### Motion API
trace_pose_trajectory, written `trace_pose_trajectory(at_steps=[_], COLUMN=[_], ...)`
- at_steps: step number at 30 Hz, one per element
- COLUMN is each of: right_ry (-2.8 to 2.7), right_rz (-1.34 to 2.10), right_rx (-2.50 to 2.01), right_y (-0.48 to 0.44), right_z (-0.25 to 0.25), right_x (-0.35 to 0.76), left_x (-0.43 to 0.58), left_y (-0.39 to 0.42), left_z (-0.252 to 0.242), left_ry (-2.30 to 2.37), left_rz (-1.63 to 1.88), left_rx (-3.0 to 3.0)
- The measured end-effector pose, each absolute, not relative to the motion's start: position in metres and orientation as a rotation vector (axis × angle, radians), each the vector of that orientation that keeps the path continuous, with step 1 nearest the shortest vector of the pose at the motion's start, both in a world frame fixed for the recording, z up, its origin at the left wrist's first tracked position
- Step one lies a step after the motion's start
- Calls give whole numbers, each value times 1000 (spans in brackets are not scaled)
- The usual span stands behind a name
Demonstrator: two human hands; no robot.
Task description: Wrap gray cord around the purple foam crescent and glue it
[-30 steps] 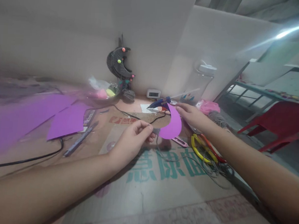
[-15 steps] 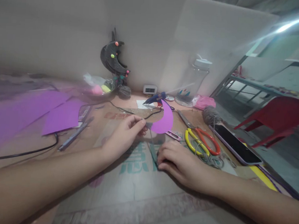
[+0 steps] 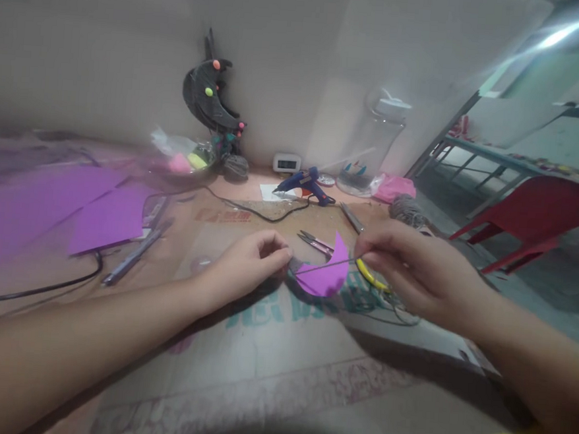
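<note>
A purple paper crescent [image 3: 325,282] is pinched at its left end by my left hand [image 3: 261,258], just above the cardboard-covered table. Grey yarn wraps that end, partly hidden by my fingers. From there a taut strand of grey yarn [image 3: 328,266] runs across the crescent to my right hand [image 3: 405,265], whose thumb and fingers are closed on it. Behind the crescent lie small thread snips [image 3: 316,243]. My right hand is above scissors with a yellow handle [image 3: 372,276], covering part of them.
A blue glue gun [image 3: 302,181] rests on white paper at the back, beside a small digital clock [image 3: 286,162] and a clear bottle [image 3: 372,147]. Purple sheets [image 3: 108,214] and a pen [image 3: 133,255] lie left. A dark crescent ornament [image 3: 206,95] stands against the wall.
My right hand has risen and moved right, drawing the yarn strand taut across the crescent. The crescent has tipped lower toward the table, while my left hand still pinches its end.
</note>
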State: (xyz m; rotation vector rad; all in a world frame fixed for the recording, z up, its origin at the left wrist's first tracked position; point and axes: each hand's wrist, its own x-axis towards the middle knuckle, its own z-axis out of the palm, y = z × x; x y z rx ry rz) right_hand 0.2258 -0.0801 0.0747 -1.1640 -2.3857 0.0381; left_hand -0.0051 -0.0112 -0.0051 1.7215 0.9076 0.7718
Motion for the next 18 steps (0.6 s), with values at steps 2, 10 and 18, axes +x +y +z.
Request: trace_pose_trajectory(at_steps=[2,10,18], right_ry=[-2384,-2448,-2466], right_rz=[-76,-49,62], right_rx=[-1245,-1359,-1284], right_y=[-68,-38,-35], right_z=[74,61,60], right_x=[236,256,258], left_x=[-5,-5,-6], left_y=[-11,-10,-11], left_z=[-5,-5,-6], left_ry=[880,797,709], left_rz=[740,661,520], left_rx=[1672,1609,1591])
